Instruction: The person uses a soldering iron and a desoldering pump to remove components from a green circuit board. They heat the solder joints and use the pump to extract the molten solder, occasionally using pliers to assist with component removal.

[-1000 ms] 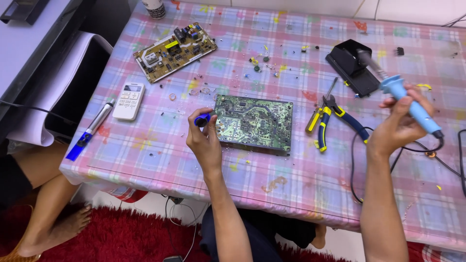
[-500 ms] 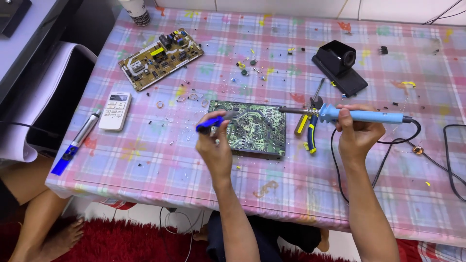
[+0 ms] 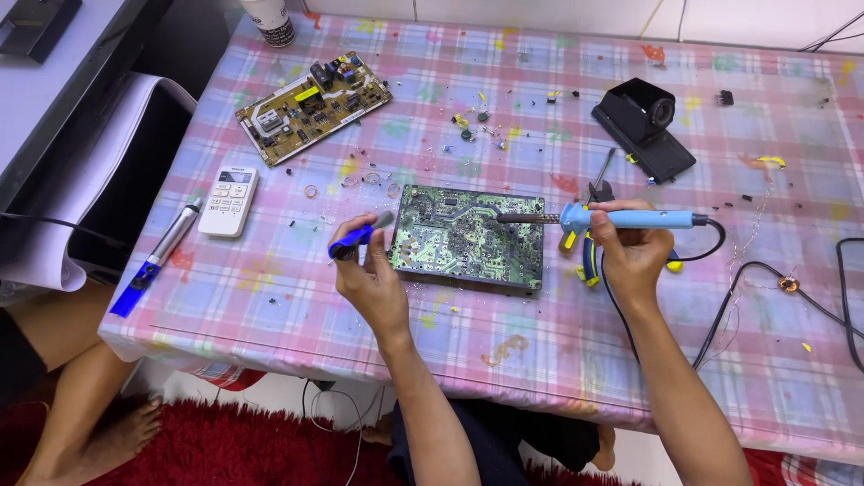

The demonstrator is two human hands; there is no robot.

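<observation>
On the plaid-covered tabletop (image 3: 270, 297), a green circuit board (image 3: 468, 238) lies solder side up between the hands. The right hand (image 3: 630, 256) has its fingers wrapped around a blue soldering iron (image 3: 621, 217), its tip over the board's upper right area. The left hand (image 3: 369, 274) grips a blue desoldering pump (image 3: 355, 238), nozzle at the board's left edge. The hot tip could scorch neighbouring traces if it slips, and the iron's cord (image 3: 747, 279), trailing near yellow-handled pliers (image 3: 589, 256), might snag.
</observation>
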